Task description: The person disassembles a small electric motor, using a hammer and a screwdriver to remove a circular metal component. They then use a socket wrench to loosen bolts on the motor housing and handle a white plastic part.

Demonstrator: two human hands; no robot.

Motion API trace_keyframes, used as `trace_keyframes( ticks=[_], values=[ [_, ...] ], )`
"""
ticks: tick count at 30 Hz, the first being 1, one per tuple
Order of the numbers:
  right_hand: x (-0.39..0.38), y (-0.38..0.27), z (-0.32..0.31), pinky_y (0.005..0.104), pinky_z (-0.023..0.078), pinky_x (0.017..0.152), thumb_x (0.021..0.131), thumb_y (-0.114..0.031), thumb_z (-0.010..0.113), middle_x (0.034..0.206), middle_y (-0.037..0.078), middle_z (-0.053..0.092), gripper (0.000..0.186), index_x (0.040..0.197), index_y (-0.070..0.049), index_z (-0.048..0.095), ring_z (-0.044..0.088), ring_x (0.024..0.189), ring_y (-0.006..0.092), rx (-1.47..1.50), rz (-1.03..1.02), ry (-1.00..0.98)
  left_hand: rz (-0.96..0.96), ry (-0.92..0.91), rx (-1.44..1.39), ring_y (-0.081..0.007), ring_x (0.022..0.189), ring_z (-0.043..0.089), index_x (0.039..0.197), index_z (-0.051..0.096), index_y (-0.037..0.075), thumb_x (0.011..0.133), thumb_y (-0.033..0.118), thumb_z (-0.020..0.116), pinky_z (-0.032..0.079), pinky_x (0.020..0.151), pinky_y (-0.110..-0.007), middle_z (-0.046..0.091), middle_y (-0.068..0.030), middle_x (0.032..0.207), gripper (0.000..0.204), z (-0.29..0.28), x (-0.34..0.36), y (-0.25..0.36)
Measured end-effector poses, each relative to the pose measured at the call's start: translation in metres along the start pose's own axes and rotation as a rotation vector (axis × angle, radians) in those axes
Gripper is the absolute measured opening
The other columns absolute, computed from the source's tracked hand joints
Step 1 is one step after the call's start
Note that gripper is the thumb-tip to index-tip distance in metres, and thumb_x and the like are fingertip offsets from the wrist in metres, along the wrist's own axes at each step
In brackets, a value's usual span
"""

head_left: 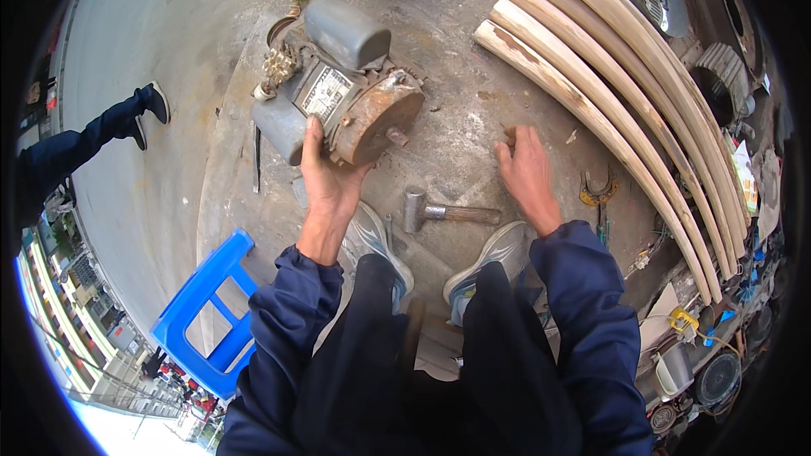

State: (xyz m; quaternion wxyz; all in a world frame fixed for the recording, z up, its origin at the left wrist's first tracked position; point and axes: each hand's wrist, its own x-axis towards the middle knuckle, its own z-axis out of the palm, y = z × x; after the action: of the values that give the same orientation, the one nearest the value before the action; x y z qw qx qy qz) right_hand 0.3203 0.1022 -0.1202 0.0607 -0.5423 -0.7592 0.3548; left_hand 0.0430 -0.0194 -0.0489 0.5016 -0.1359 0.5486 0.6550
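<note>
While the left forearm reaches forward from the near side with its sleeve bunched behind the wrist, the left hand (pixel 329 190) is cupped against the near side of an electric motor (pixel 345 108). Its thumb points far, along the near end of the nameplate (pixel 325 91), and its other fingers go out of sight beneath the rusty round end cover (pixel 380 121), so that hand grasps the casing. The motor is tilted, far and left of centre, with its shaft stub (pixel 397 137) jutting right, toward the right hand (pixel 528 171) but well apart from it. That hand slants far and left from a blue cuff, back uppermost, thumb and fingers loosely bent; I cannot tell whether they pinch anything small. Between the hands, slightly nearer, a hammer (pixel 441 211) lies with its metal head left and its wooden handle right. Peeled wooden poles (pixel 583 105) lie to the far right, and a blue plastic stool (pixel 196 291) is at near left.
</note>
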Motion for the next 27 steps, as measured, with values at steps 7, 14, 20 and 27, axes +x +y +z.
trace_keyframes(
  ticks=[7,14,20,27],
  values=[
    [0.009,0.02,0.015,0.0541,0.053,0.081,0.094,-0.009,0.069,0.104,0.026,0.062,0.024,0.113,0.0,0.056,0.065,0.094,0.0479,-0.026,-0.067,0.119,-0.098,-0.008,0.055,-0.0438,0.146,0.045,0.159,0.042,0.015,0.1,0.071,0.051,0.038,0.117,-0.067,0.045,-0.0172,0.161,0.082,0.015,0.001,0.036],
    [0.019,0.035,0.019,0.0534,0.054,0.08,0.097,-0.014,0.066,0.101,0.025,0.067,0.017,0.107,0.0,0.062,0.067,0.091,0.0462,-0.052,-0.086,0.052,-0.209,-0.101,0.147,-0.0554,0.148,0.035,0.166,0.024,0.012,0.099,0.075,0.048,0.039,0.116,-0.068,0.026,-0.0286,0.167,0.095,0.03,0.009,0.071],
    [0.019,-0.046,0.004,0.0352,0.052,0.067,0.102,-0.022,0.067,0.09,0.011,0.072,0.031,0.115,0.006,0.07,0.065,0.075,0.0175,0.664,0.23,-0.306,-0.218,-0.089,0.187,-0.0598,0.15,0.029,0.168,0.016,0.017,0.099,0.075,0.046,0.039,0.116,-0.07,0.015,-0.0291,0.17,0.095,0.033,0.01,0.069],
    [0.045,-0.093,0.033,0.0277,0.044,0.055,0.1,-0.021,0.072,0.083,0.008,0.07,0.025,0.098,0.003,0.073,0.06,0.066,0.0111,1.191,0.389,-0.428,-0.231,-0.118,0.313,-0.0561,0.153,0.025,0.169,0.013,0.017,0.098,0.082,0.033,0.036,0.118,-0.07,0.012,-0.0295,0.171,0.098,0.042,0.009,0.066]
  ],
)
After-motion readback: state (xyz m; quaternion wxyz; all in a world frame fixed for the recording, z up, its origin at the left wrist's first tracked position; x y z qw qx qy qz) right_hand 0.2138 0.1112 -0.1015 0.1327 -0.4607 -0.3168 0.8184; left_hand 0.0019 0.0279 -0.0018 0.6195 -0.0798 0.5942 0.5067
